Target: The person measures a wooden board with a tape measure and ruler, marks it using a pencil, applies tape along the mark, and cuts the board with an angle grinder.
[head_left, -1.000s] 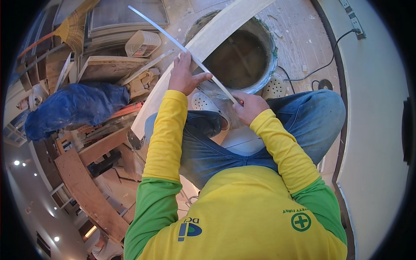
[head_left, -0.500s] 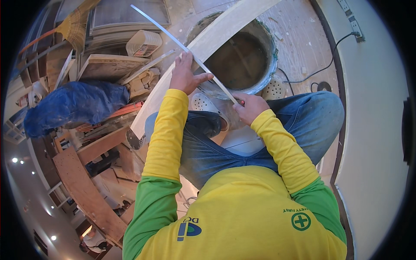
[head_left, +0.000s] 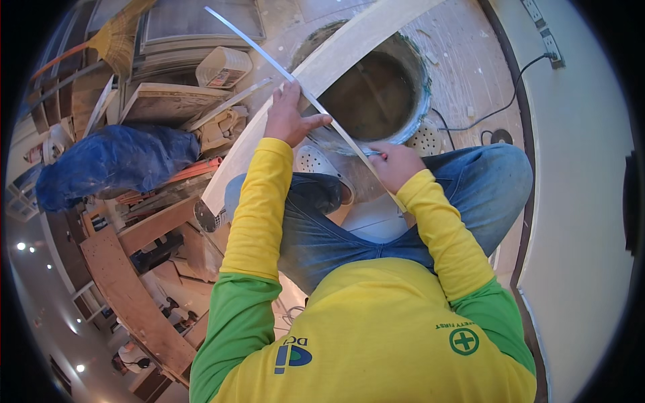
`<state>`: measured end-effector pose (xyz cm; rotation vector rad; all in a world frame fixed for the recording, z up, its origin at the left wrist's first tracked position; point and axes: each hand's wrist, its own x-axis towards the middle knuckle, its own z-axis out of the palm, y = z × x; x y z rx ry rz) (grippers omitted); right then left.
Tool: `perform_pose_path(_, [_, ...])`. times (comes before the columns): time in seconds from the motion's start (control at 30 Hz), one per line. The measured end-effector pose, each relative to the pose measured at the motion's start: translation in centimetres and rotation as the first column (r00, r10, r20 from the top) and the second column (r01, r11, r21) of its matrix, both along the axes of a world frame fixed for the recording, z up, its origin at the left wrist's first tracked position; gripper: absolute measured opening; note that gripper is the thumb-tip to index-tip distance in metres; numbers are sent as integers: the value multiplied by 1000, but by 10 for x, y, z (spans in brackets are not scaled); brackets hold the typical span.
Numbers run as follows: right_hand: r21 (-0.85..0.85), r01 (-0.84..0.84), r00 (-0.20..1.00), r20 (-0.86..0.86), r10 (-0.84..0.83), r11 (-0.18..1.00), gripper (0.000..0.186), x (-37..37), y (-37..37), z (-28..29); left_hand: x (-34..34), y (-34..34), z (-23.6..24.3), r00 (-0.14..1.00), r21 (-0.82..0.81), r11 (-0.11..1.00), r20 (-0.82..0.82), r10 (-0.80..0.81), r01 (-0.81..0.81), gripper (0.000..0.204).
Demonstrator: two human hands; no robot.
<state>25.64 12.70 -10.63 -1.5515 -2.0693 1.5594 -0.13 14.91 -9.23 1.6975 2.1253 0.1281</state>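
A long, thin, pale metal strip (head_left: 252, 46) lies slantwise across a long pale board (head_left: 349, 50). My left hand (head_left: 290, 119) holds the strip against the board, fingertips and thumb touching it, thumb stretched out to the side. Farther down the strip, near my knees, my right hand (head_left: 400, 166) is closed around a small tool (head_left: 383, 155) with a red part showing. My fingers hide most of that tool, so its kind is unclear. The board rests across a round tub of murky water (head_left: 373, 91), and its near end lies by my left knee.
At the left are a blue plastic sheet (head_left: 121, 161), a broom (head_left: 117, 43), a white plastic container (head_left: 224, 67) and stacked panels (head_left: 201, 30). Wooden framing (head_left: 138, 295) stands lower left. On the right, a black cord (head_left: 494, 121) runs to a wall outlet (head_left: 552, 48).
My right hand has shifted slightly right and toward me, with the small tool in it. More of the strip's near end now shows beside it. My left hand stays nearly still.
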Motion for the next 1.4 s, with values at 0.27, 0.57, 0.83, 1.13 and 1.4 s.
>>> perform_pose_path(0.27, [-225,386,729,-519,-445,895,61,17,62,56,1,0,2,1000,0,1000,-12,-8,8,103])
perform_pose_path(0.57, [-247,458,651,-562,-511,854,50,-81,97,2,-3,-4,-6,999,44,999,-46,10,-8,109])
perform_pose_path(0.83, [78,366,826,-486,-286,927,29,-120,100,-15,0,-9,-8,989,36,996,-118,86,-82,104])
perform_pose_path(1.13, [148,301,857,-475,-200,942,27,-117,95,-15,-2,-10,-11,987,16,995,-130,96,-95,107])
perform_pose_path(1.4, [157,340,846,-483,-228,927,27,-117,93,-15,0,-8,-9,988,-12,995,-113,101,-103,108])
